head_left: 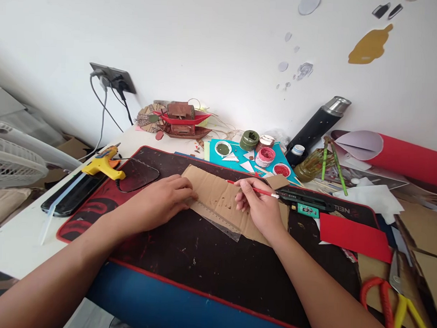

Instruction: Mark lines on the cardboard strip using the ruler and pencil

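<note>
A piece of brown cardboard lies on the dark desk mat, with a clear plastic ruler along its near edge. My left hand is at the ruler's left end, its bent fingers pressing the ruler against the cardboard; the thumb is partly hidden. Over the right part of the cardboard, my right hand is closed around a red pencil, whose tip points left above the sheet. I cannot tell whether the tip touches the cardboard.
A yellow glue gun rests on a black case at left. Open paint jars stand on blue sheets behind the cardboard. A black flask leans against the wall. Red card and scissors lie at right.
</note>
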The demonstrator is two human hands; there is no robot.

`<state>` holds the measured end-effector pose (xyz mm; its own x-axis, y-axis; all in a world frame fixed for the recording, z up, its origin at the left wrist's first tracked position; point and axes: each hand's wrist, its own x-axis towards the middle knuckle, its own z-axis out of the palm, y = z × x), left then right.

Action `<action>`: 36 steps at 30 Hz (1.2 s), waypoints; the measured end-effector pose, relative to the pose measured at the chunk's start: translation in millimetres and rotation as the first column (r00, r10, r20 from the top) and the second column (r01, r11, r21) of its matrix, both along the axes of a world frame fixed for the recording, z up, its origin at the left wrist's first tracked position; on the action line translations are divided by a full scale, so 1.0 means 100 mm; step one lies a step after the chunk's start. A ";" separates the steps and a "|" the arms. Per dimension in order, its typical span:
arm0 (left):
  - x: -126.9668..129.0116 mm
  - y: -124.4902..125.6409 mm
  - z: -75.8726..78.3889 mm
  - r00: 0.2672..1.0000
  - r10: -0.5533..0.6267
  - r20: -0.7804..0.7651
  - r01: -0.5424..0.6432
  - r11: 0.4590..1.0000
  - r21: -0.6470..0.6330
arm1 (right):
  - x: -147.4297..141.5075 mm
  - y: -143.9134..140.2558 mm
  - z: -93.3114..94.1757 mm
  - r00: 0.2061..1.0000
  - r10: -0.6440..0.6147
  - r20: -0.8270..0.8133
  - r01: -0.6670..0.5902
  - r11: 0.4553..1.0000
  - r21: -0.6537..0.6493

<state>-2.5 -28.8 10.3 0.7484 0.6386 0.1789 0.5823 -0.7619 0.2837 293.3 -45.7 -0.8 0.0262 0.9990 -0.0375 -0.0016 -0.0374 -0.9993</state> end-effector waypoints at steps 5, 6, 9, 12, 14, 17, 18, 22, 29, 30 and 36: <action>0.11 -0.31 -0.04 0.978 0.099 -0.183 -0.051 0.966 0.252 | 0.01 0.01 -0.01 1.000 0.004 -0.013 -0.004 1.000 0.002; 0.12 -0.37 -0.05 0.972 0.107 -0.211 -0.042 0.955 0.293 | 0.01 0.01 -0.02 1.000 0.002 -0.016 -0.002 1.000 0.001; 0.16 -0.46 -0.09 0.950 0.135 -0.281 -0.024 0.931 0.365 | 0.01 0.01 -0.02 1.000 -0.004 -0.025 0.004 1.000 -0.009; 0.15 -0.42 -0.13 0.942 0.141 -0.303 -0.013 0.922 0.387 | 0.01 -0.01 -0.01 0.999 -0.026 -0.043 0.025 0.999 -0.020; 0.12 -0.35 -0.14 0.944 0.137 -0.300 -0.010 0.921 0.389 | -0.02 -0.03 -0.01 0.997 -0.046 -0.067 0.043 0.998 -0.034; 0.06 -0.24 -0.17 0.949 0.137 -0.285 -0.019 0.924 0.381 | -0.09 -0.09 0.00 0.990 -0.044 -0.133 0.035 0.997 -0.073; 0.04 -0.20 -0.19 0.951 0.138 -0.278 -0.025 0.927 0.375 | -0.13 -0.12 0.01 0.987 -0.029 -0.156 0.016 0.996 -0.086; -0.03 -0.09 -0.24 0.960 0.149 -0.236 -0.063 0.939 0.337 | -0.29 -0.26 0.03 0.975 0.056 -0.216 -0.091 0.983 -0.158; -0.04 -0.04 -0.29 0.979 0.132 -0.157 -0.085 0.957 0.276 | -0.31 -0.31 0.10 0.971 0.094 -0.220 -0.124 0.984 -0.130; -0.04 -0.04 -0.30 0.980 0.132 -0.149 -0.088 0.958 0.274 | -0.27 -0.27 0.12 0.979 0.065 -0.193 -0.085 0.991 -0.100; -0.04 -0.08 -0.38 0.980 0.154 -0.123 -0.116 0.955 0.273 | 0.00 0.02 0.10 0.995 -0.100 0.025 0.098 0.992 0.077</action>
<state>-6.1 -36.8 -27.5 0.6880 0.6802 0.2527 0.7047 -0.7094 -0.0090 293.0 -44.0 8.9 0.1254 0.9913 0.0405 0.0269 0.0374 -0.9989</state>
